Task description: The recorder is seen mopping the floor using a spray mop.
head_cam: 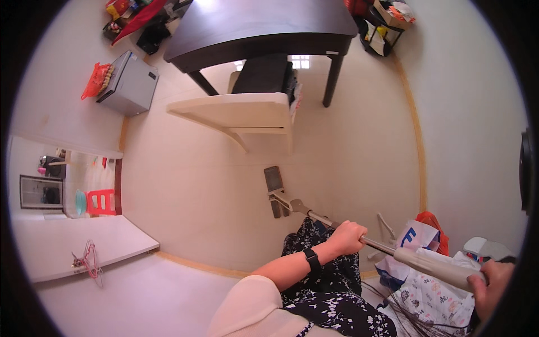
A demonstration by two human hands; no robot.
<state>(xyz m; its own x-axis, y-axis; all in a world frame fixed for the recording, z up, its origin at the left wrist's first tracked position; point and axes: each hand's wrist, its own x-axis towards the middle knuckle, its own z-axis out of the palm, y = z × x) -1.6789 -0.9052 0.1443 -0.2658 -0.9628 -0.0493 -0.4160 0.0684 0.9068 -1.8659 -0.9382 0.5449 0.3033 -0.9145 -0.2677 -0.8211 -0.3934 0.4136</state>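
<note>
A mop with a metal pole (381,244) and a thick beige grip (436,268) crosses the lower right. Its flat grey head (274,179) lies on the tiled floor, joined to the pole by a pale plastic bracket. My left hand (348,237), with a dark band on the wrist, is closed around the metal pole near its middle. My right hand (493,284) holds the upper end of the beige grip near the right rim; part of it is in shadow.
A cream plastic chair (252,105) stands at a dark table (269,25). A small grey refrigerator (130,84) is at the left wall, below an open white door (126,236) with hanging keys. Bags (438,295) sit beside me at right. A red stool (100,201) stands past the doorway.
</note>
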